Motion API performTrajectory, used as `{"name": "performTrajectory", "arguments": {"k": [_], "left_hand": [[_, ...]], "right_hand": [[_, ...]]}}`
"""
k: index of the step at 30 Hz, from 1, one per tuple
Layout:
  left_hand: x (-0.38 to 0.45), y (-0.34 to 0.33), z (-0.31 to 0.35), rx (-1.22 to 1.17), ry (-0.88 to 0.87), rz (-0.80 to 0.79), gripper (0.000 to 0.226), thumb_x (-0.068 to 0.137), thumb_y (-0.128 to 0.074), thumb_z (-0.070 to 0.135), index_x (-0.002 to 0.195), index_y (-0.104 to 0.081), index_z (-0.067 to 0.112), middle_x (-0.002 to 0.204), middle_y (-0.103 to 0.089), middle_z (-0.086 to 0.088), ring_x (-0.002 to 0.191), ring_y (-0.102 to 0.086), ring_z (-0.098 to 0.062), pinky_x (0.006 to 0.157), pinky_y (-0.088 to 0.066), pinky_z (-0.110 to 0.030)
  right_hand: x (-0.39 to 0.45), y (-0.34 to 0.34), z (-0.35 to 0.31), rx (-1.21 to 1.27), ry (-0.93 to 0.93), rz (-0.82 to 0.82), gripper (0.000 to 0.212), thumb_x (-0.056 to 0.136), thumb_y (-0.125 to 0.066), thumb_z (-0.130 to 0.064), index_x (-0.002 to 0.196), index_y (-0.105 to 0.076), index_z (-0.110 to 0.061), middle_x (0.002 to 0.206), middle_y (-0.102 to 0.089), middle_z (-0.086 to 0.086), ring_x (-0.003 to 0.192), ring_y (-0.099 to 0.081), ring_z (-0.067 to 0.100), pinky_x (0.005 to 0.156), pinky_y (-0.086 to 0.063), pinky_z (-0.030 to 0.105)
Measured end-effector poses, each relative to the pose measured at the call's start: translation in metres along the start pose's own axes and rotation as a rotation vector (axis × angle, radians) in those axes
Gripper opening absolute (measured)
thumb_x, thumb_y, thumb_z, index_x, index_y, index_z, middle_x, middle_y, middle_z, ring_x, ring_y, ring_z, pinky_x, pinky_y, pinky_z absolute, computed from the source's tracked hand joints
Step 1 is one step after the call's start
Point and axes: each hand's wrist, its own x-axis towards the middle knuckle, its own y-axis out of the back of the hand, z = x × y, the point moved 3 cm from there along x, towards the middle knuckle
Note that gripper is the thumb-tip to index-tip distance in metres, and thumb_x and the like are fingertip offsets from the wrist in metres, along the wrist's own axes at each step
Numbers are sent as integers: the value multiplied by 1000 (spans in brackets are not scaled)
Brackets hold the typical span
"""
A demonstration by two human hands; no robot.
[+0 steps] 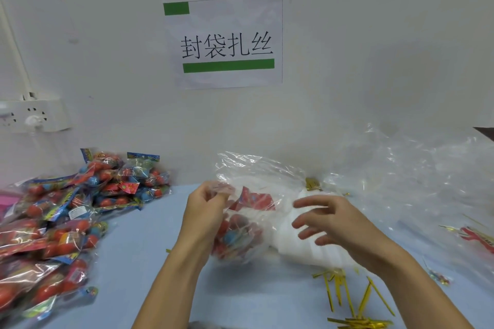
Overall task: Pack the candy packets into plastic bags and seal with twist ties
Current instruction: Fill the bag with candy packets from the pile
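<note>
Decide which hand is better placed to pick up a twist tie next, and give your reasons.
Probably the right hand: it is open and free, nearer the gold twist ties, while the left hand pinches the plastic bag.

I see two bare forearms coming into view from about 6 o'clock — no sleeves, no gloves, no watch or bracelet on the wrists. The left hand (205, 211) sits toward 9 o'clock from the right hand (339, 224). No rings visible on the fingers — the nails look short and plain. The right hand is a little blurred.
</note>
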Motion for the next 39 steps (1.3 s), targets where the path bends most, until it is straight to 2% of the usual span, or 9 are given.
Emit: {"name": "performTrajectory", "arguments": {"k": [2, 5, 10, 15, 20, 25, 28, 33, 39], "left_hand": [[1, -1, -3, 4, -14, 24, 11, 92, -63, 8, 91, -70, 16, 83, -72, 8, 65, -69, 3, 53, -46, -11], [3, -1, -4, 10, -22, 43, 12, 95, -61, 11, 91, -70, 18, 84, -72, 10, 66, -68, 6, 53, -46, -11], [2, 3, -2, -60, -17, 152, 14, 98, -57, 11, 90, -66, 17, 88, -71, 6, 69, -71, -2, 65, -48, -25], [3, 19, 0, -178, 0, 341, 15, 99, -53, 7, 89, -59, 17, 96, -65, 0, 85, -69, -22, 71, -51, -30], [-1, 10, 4, -130, 26, 235, 13, 100, -52, 7, 92, -60, 14, 97, -69, -3, 84, -71, -20, 74, -56, -33], [-8, 0, 11, -45, -33, 95, 13, 97, -55, 5, 92, -62, 15, 90, -72, -1, 74, -69, -15, 64, -52, -27], [-14, -13, 12, 20, -29, -66, 8, 96, -58, 8, 93, -64, 13, 91, -74, 0, 75, -69, -14, 63, -53, -26], [-20, -13, 17, 91, -26, -144, 15, 93, -57, 3, 89, -62, 16, 93, -75, -3, 74, -70, -13, 65, -53, -26], [-19, -2, 17, 31, 31, -70, 12, 81, -55, 9, 83, -61, 18, 85, -73, -2, 80, -59, -17, 73, -43, -33]], "right_hand": [[-3, -10, -1, -51, -1, -107, 24, 89, -74, -26, 111, -67, -18, 89, -78, 2, 82, -75, 15, 62, -52, 21], [-3, -34, -1, -117, -3, -41, 47, 76, -82, -47, 108, -60, -20, 81, -78, 0, 76, -75, 13, 59, -53, 22], [3, -46, 2, -138, 57, 173, 38, 83, -75, -13, 105, -47, -28, 69, -75, -5, 73, -74, 17, 69, -58, 43], [-2, -12, 9, -190, -131, 96, 42, 77, -80, -15, 108, -53, -24, 72, -77, -3, 67, -74, 11, 61, -48, 23], [-3, 0, 17, -239, -212, -56, 24, 80, -80, -19, 102, -70, -20, 82, -78, -2, 73, -74, 11, 62, -52, 20], [6, 5, 13, -29, 1, 222, 21, 88, -73, -32, 109, -70, -31, 94, -77, -8, 91, -73, 14, 86, -58, 37], [10, -16, 8, 73, 104, 222, 19, 87, -75, -27, 106, -70, -28, 96, -76, -6, 87, -74, 15, 73, -59, 30], [10, -12, -1, 227, 319, 562, 19, 87, -68, 5, 91, -72, -13, 75, -75, 2, 69, -74, 13, 59, -52, 20], [11, -17, 1, 190, 270, 329, 28, 89, -65, 2, 101, -72, -23, 79, -77, 3, 69, -73, 17, 61, -44, 25]]}}
